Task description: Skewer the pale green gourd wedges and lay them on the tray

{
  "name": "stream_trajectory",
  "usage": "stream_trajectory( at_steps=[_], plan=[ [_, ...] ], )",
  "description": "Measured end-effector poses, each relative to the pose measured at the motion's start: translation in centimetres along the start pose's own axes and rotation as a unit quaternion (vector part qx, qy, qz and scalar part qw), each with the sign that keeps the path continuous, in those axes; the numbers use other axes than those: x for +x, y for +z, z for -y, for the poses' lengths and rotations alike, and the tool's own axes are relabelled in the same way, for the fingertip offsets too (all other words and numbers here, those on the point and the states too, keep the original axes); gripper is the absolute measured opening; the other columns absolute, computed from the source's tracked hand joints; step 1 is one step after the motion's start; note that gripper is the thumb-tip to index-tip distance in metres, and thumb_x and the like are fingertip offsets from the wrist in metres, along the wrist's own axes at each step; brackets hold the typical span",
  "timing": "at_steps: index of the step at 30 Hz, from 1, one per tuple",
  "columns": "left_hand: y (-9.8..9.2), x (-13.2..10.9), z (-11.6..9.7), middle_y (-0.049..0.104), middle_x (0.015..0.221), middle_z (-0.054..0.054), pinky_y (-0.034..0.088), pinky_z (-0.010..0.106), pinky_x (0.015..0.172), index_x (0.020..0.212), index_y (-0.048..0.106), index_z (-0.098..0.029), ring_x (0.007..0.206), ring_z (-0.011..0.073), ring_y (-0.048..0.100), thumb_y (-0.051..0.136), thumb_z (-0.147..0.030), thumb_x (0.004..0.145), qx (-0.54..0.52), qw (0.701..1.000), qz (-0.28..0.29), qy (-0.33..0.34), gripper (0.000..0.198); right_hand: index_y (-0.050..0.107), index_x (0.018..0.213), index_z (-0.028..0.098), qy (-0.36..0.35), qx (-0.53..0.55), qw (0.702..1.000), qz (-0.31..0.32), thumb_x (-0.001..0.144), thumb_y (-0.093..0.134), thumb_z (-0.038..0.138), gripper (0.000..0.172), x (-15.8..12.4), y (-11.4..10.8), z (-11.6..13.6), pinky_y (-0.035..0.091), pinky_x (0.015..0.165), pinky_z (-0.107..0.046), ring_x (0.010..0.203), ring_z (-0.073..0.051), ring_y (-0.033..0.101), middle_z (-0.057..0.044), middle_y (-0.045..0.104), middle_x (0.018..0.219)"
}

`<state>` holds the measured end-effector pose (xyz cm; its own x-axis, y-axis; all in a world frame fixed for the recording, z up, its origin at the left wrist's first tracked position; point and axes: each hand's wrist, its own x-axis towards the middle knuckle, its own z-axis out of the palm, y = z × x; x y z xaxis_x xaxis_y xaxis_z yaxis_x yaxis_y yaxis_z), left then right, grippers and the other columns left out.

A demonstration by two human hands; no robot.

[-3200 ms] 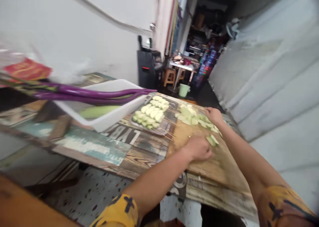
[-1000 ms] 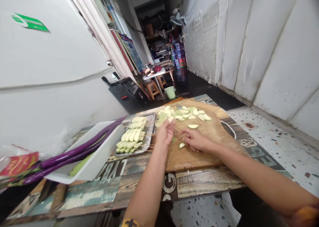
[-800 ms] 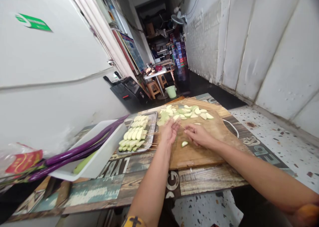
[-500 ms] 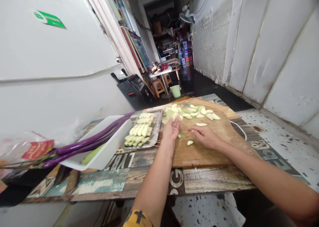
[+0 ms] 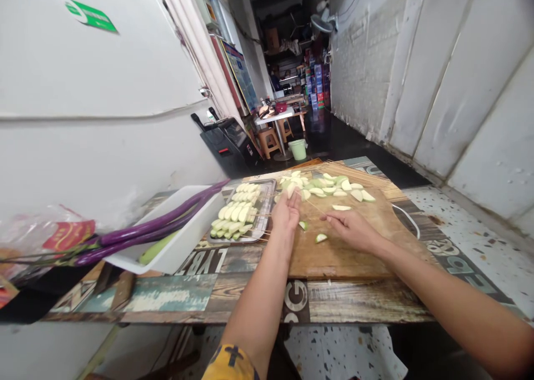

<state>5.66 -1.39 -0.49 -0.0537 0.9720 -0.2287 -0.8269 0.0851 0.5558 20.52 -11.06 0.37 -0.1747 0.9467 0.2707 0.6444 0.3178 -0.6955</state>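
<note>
My left hand [image 5: 287, 212] is over the wooden cutting board [image 5: 334, 257], its fingers closed on a pale green vegetable slice [image 5: 291, 190]. My right hand [image 5: 354, 228] lies close beside it on the board and pinches a thin bamboo skewer [image 5: 316, 206] that points at the left hand. Two loose slices [image 5: 321, 237] lie between the hands. A heap of cut slices [image 5: 334, 186] covers the board's far end. Left of the board, a metal tray [image 5: 264, 224] holds several skewered slices [image 5: 237, 216].
A white tub [image 5: 183, 243] at the left holds long purple eggplants [image 5: 158, 230] and a green vegetable. Plastic bags lie at the far left. A bundle of skewers [image 5: 367, 175] lies behind the board. White walls flank the table; a corridor with stools and a green bucket [image 5: 298, 149] runs beyond.
My right hand left the slice heap and came to the middle of the board with a skewer. My left hand rose to meet it with a slice. The view swung right.
</note>
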Motion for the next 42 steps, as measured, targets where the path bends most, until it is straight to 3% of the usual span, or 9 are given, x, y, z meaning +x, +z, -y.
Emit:
stream_trajectory(
  at_steps=[9, 25, 33, 42],
  plan=[
    [0.0, -0.1, 0.0, 0.065, 0.097, 0.016, 0.051, 0.032, 0.082, 0.088, 0.056, -0.007, 0.09, 0.0195, 0.064, 0.05, -0.011, 0.081, 0.031, 0.999, 0.008, 0.012, 0.009, 0.069, 0.092, 0.016, 0.012, 0.007, 1.0, 0.007, 0.079, 0.039, 0.028, 0.035, -0.1, 0.1, -0.2, 0.028, 0.047, -0.023, 0.045, -0.012, 0.039, 0.002, 0.046, 0.046],
    [0.0, -0.7, 0.3, 0.067, 0.088, 0.013, 0.051, 0.031, 0.08, 0.082, 0.06, -0.007, 0.081, 0.0182, 0.066, 0.056, -0.009, 0.076, 0.106, 0.992, 0.061, 0.018, 0.008, 0.069, 0.085, 0.014, 0.026, 0.028, 0.999, 0.013, 0.079, 0.04, 0.026, 0.032, 0.0, -0.1, 0.1, 0.038, 0.057, -0.025, 0.057, -0.015, 0.052, -0.002, 0.061, 0.06],
    [0.0, -0.4, 0.7, 0.067, 0.092, 0.012, 0.05, 0.029, 0.082, 0.084, 0.06, -0.01, 0.09, 0.0181, 0.064, 0.055, -0.009, 0.076, 0.072, 0.995, 0.064, -0.039, 0.01, 0.068, 0.083, 0.013, 0.057, 0.072, 0.996, -0.016, 0.079, 0.039, 0.027, 0.033, 0.2, 0.4, -0.2, 0.039, 0.056, -0.025, 0.056, -0.014, 0.05, -0.001, 0.06, 0.061],
    [0.0, -0.4, 0.2, 0.067, 0.089, 0.012, 0.05, 0.03, 0.084, 0.089, 0.058, -0.009, 0.091, 0.0166, 0.063, 0.049, -0.027, 0.084, -0.001, 0.986, 0.087, -0.143, 0.021, 0.066, 0.083, 0.013, 0.044, 0.103, 0.994, -0.008, 0.079, 0.04, 0.029, 0.031, 0.1, 0.8, 0.0, 0.036, 0.053, -0.023, 0.052, -0.012, 0.045, 0.002, 0.051, 0.053]
  ],
)
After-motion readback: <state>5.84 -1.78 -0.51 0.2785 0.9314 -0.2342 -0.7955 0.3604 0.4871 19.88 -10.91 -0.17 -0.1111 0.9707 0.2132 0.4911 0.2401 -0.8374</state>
